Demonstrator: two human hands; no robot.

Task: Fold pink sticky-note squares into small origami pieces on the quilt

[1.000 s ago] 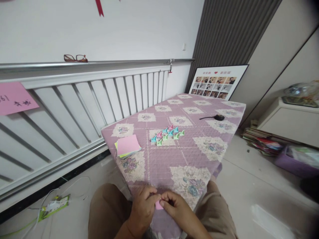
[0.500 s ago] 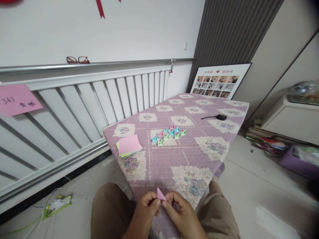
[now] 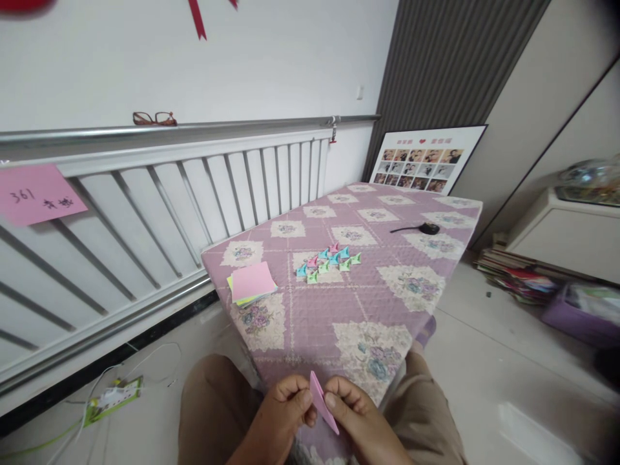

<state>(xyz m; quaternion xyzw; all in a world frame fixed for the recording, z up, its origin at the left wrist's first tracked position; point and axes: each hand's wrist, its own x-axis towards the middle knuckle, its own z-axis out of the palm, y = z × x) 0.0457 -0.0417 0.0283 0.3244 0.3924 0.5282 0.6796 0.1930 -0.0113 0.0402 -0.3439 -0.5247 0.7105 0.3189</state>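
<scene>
A folded pink paper (image 3: 320,402) is held between my two hands above the near edge of the table. My left hand (image 3: 285,410) pinches its left side with thumb and forefinger. On the other side, my right hand (image 3: 356,413) grips it with the thumb in front and fingers curled. Farther up the cloth stand several small folded paper pieces (image 3: 334,258) in pink, blue and green, set close together. To their left lies a stack of square paper sheets (image 3: 252,282), pink on top with yellow and green edges showing.
A floral purple cloth covers the table (image 3: 320,323). A black object with a strap (image 3: 429,228) lies at its far right. Glasses (image 3: 155,119) rest on the pipe above the white radiator (image 3: 194,194). A framed photo board (image 3: 426,161) leans at the back.
The pink paper has turned and now shows as a longer, narrow slanted shape reaching lower between my hands. My hands have shifted slightly, with the fingers regripped on it.
</scene>
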